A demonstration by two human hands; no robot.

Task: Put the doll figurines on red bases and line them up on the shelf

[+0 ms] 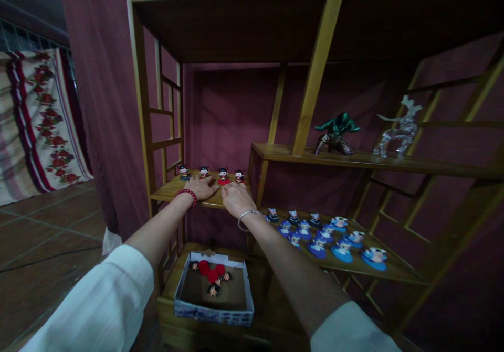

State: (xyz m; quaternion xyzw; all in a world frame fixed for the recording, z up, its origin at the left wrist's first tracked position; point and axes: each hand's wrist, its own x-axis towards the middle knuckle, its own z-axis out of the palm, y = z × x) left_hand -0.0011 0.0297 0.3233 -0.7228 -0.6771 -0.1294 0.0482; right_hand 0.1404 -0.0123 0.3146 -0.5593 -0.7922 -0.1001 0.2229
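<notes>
A row of small black-haired figurines stands along a wooden shelf (167,190). The leftmost figurine (184,171) has a dark base. My left hand (201,188), with a red bead bracelet, lies low over the shelf, fingers stretched out, just in front of the second figurine (203,171). A third figurine (223,174) on a red base stands between my hands. My right hand (238,200), wearing a silver bangle, is at the rightmost figurine (240,174); its fingers are bent round the base, which they partly hide.
Below, an open cardboard box (214,315) holds several red and black figurines (212,276). Several blue and dark figurines (317,246) stand on the lower right shelf. Above them are a green statuette (339,131) and a clear glass animal (399,129). A wooden upright (318,74) divides the shelving.
</notes>
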